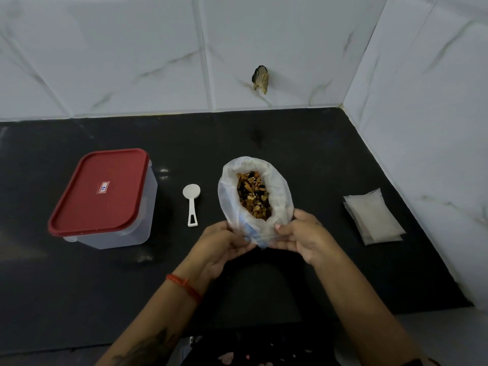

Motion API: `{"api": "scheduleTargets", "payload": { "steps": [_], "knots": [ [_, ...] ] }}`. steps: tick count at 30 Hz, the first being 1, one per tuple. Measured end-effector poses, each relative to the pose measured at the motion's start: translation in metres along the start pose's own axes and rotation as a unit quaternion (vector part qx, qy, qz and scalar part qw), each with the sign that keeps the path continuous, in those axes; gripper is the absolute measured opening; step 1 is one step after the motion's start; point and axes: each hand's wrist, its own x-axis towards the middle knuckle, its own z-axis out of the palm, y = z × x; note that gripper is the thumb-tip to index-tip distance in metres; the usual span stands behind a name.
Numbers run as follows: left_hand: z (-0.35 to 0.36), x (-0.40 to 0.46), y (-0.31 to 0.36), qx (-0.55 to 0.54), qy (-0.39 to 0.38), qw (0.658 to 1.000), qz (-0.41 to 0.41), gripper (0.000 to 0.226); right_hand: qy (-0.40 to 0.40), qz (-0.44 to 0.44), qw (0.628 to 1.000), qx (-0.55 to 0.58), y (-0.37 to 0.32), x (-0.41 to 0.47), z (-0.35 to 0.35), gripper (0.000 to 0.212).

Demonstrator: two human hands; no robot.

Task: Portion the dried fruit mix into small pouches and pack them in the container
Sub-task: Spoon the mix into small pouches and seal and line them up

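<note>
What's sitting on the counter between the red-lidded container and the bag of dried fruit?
Only the white scoop, lying flat on the black counter between the container and the bag, touching neither. The head view shows it.

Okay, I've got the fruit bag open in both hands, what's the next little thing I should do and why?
Probably let go with your right hand and take one pouch from the pouches stacked to the right. The bag of dried fruit mix is already open, the scoop lies untouched beside it, and nothing is ready to fill yet. The left hand can steady the bag.
</note>
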Motion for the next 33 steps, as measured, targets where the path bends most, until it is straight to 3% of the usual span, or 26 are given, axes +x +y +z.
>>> {"api": "scheduleTargets", "payload": {
  "steps": [5,10,13,15,18,20,22,25,29,31,33],
  "knots": [
    [-0.001,0.002,0.001,-0.107,0.016,0.994,-0.007,0.043,-0.044,0.097,0.970,0.220,0.002,0.004,-0.005,0.044],
    [0.001,0.011,-0.005,-0.174,0.043,0.984,0.006,0.050,-0.006,0.121,0.967,0.224,0.012,0.011,0.007,0.052],
    [0.002,0.008,-0.013,-0.128,0.055,0.990,0.009,0.049,0.049,0.092,0.984,0.143,0.015,0.008,0.009,0.055],
    [0.004,0.002,-0.014,-0.102,0.062,0.993,0.019,0.039,0.054,0.060,0.994,0.079,0.014,0.005,0.006,0.045],
    [0.005,0.001,-0.011,0.021,0.090,0.994,0.061,0.032,0.088,0.010,0.995,-0.055,0.008,-0.001,0.003,0.037],
    [0.005,0.005,-0.012,0.122,0.103,0.983,0.093,0.051,0.162,-0.072,0.959,-0.220,0.009,0.002,0.003,0.060],
    [0.007,0.008,-0.014,0.157,0.114,0.974,0.116,0.057,0.191,-0.152,0.905,-0.348,0.010,0.005,0.006,0.081],
    [0.011,0.007,-0.013,0.107,0.106,0.982,0.115,0.039,0.163,-0.179,0.890,-0.387,0.012,0.013,0.010,0.057],
    [0.009,0.004,-0.011,-0.024,0.034,0.996,0.080,0.044,0.153,-0.168,0.926,-0.301,0.013,0.017,0.005,0.014],
    [0.005,0.007,-0.010,-0.028,0.031,0.997,0.065,0.052,0.125,-0.137,0.950,-0.251,0.008,0.016,0.000,0.015],
    [0.002,0.012,-0.010,0.036,0.086,0.992,0.084,0.063,0.087,-0.101,0.963,-0.236,0.002,0.012,-0.003,0.016]
  ]
}}
